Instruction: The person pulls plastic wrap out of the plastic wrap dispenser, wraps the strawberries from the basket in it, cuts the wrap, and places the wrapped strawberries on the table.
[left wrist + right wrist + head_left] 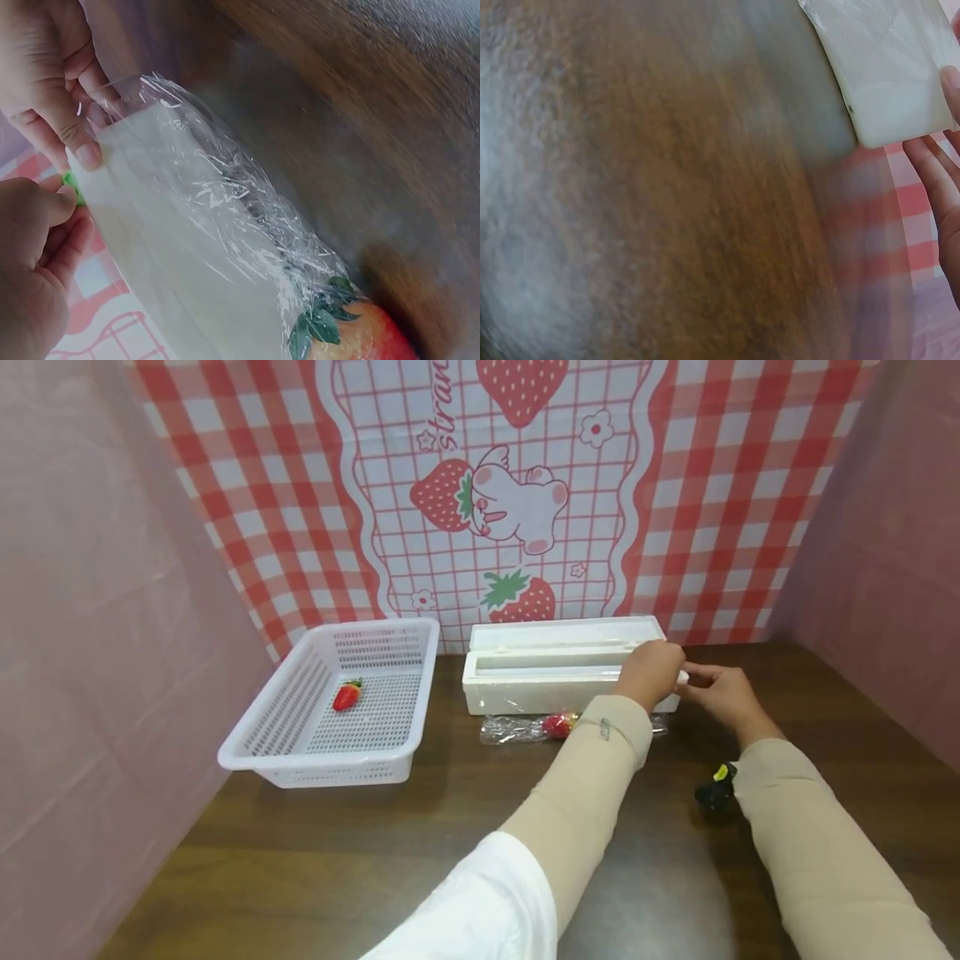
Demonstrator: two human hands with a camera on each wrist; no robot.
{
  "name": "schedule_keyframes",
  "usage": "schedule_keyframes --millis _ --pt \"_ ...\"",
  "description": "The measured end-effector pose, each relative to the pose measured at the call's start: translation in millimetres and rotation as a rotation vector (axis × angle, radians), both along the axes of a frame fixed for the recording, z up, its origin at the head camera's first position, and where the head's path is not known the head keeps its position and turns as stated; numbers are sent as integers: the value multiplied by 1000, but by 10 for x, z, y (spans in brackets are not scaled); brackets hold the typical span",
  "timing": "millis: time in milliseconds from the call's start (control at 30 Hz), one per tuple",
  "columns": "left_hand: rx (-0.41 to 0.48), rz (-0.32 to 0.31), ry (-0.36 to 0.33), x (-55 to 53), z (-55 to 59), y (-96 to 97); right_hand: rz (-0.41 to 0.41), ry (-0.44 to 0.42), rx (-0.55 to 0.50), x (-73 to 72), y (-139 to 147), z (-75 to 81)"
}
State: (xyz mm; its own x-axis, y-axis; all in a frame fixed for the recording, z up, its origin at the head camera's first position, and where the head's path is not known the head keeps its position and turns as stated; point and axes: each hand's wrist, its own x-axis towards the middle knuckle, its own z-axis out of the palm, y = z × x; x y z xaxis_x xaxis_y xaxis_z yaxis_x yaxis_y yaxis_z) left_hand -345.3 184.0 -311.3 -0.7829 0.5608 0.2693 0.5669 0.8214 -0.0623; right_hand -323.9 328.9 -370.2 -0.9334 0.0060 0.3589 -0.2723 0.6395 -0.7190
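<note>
A long white cling film dispenser (pixel 543 696) stands against the back cloth with its lid raised. At its right end, my left hand (pixel 651 672) pinches a small green tab (pixel 71 187) on the dispenser's edge. Beside it, my right hand (pixel 723 693) grips the end corner, its thumb on the white face and other fingers behind in the right wrist view. Clear film (pixel 217 187) hangs crinkled down the dispenser's front. On the table before it, the film lies over a red strawberry (pixel 558 725) with green leaves, partly hidden by my left forearm.
A white perforated basket (pixel 322 762) stands at the left, with another strawberry (pixel 347 695) inside. A black wrist device (pixel 716 789) sits by my right cuff. Behind the brown table (pixel 465 827) hangs a red-checked cloth (pixel 712 510); pink sheets (pixel 97 610) flank both sides.
</note>
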Motion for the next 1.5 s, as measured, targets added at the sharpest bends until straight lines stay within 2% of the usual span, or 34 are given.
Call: schedule_keyframes --millis 333,500,767,1300,1500 --pt "-8 -4 7 -56 -20 -88 3 29 18 4 -57 7" --pt "3 -17 -20 -50 -7 -91 -19 10 37 34 -37 16" --pt "20 -15 2 -38 9 -154 -29 43 50 22 -61 21" --pt "40 7 -39 -37 -5 -250 -43 53 61 17 -72 -36" --pt "63 6 -27 -52 -13 -331 -39 55 79 4 -85 -35"
